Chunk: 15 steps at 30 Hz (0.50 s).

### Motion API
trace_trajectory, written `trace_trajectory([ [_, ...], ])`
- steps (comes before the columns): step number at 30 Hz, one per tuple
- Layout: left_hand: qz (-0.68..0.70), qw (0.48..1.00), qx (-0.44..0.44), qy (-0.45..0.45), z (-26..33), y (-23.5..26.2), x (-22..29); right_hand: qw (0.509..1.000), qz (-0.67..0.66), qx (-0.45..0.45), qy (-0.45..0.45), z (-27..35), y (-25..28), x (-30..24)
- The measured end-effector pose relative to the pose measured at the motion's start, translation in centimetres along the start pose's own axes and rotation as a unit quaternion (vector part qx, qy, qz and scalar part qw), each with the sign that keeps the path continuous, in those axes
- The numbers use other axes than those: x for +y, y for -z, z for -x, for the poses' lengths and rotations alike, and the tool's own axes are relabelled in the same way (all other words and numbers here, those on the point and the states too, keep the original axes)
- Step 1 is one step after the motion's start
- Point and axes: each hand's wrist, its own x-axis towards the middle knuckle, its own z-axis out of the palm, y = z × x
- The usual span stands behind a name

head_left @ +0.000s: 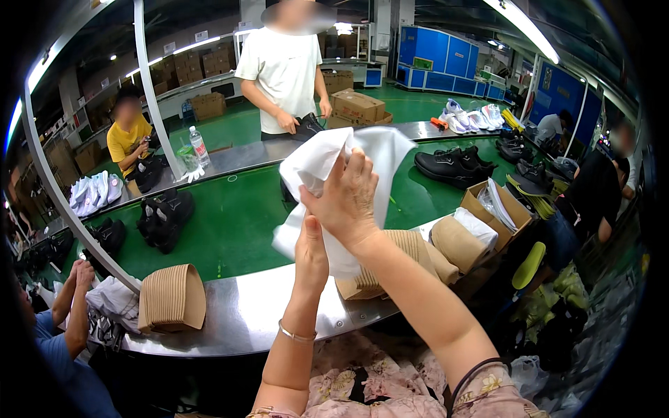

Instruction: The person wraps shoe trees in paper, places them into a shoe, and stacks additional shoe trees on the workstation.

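A loose white sheet (pixel 390 157), seemingly thin paper, is raised above the green belt, bunched and partly blurred. My right hand (pixel 346 198) is closed on its upper middle, fingers bent into the folds. Lower down, my left hand (pixel 311 252) holds the sheet from the left side with the thumb up; its other fingers are mostly hidden. Below my hands, ribbed brown cardboard pieces (pixel 401 249) lie at the metal edge, beside a rolled tan bundle (pixel 456 244). An open carton (pixel 516 219) with white sheets stands to their right.
Black shoes (pixel 453 166) and another black pair (pixel 166 217) sit on the green belt (pixel 237 230). A curved ribbed cardboard piece (pixel 172 299) stands on the metal edge (pixel 244 306). Across the belt, a person in white (pixel 282 76) handles a black shoe (pixel 306 127). Co-workers sit at both sides.
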Motion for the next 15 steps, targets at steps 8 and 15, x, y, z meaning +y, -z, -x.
trace_trajectory([
  [8, 0.076, 0.993, 0.091, -0.027, -0.3, 1.5, -3.2, 0.917, -0.336, -0.207, -0.056, 1.6, 2.1, 2.2],
  [15, 0.3, 0.951, 0.014, 0.07, 0.1, 2.2, -2.7, 0.702, -0.623, -0.304, -0.163, 4.4, 1.4, 6.1],
])
